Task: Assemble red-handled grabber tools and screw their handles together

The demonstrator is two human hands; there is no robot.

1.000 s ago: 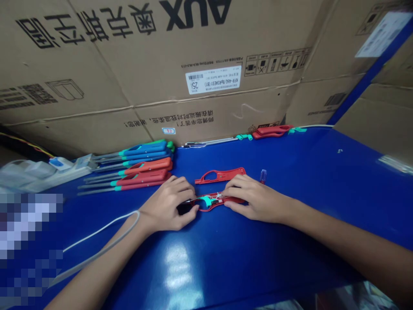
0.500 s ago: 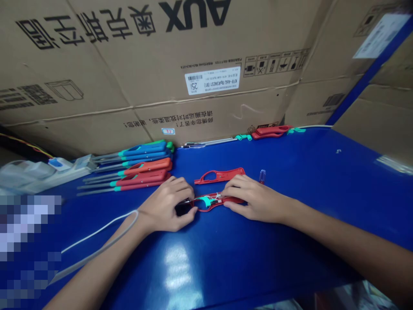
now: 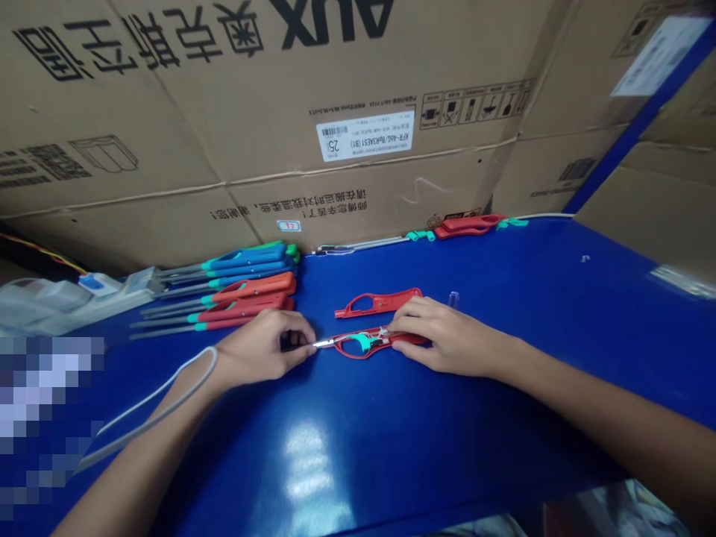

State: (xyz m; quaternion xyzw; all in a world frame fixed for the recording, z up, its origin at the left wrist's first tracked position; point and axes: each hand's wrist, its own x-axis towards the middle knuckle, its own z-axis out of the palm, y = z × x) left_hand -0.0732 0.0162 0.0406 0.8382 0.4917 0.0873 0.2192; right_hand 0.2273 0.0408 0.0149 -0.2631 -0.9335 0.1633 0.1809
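On the blue table lies an open red lighter handle half (image 3: 347, 352), its inner parts facing up. A green trigger (image 3: 362, 341) and a small white part with thin wires sit inside it. My left hand (image 3: 268, 343) pinches a thin silver metal rod (image 3: 323, 344) that reaches the handle's left tip; the rod's far end is hidden by the hand. Closed on the right part of the handle half is my right hand (image 3: 447, 335), fingertips near the white part. Just behind lies the matching red handle half (image 3: 380, 302), partly covered by the right fingers.
Several long lighters with red (image 3: 246, 307), orange (image 3: 251, 285) and blue (image 3: 249, 257) handles lie at the left, beside a power strip (image 3: 120, 298). Metal rods (image 3: 369, 245) and red shells (image 3: 467, 225) line the cardboard wall (image 3: 268, 164). A clear-handled tool (image 3: 453, 300) lies behind my right hand.
My left hand has slid left, away from the handle's tip, exposing the silver rod. My right hand stays on the handle half with little movement.
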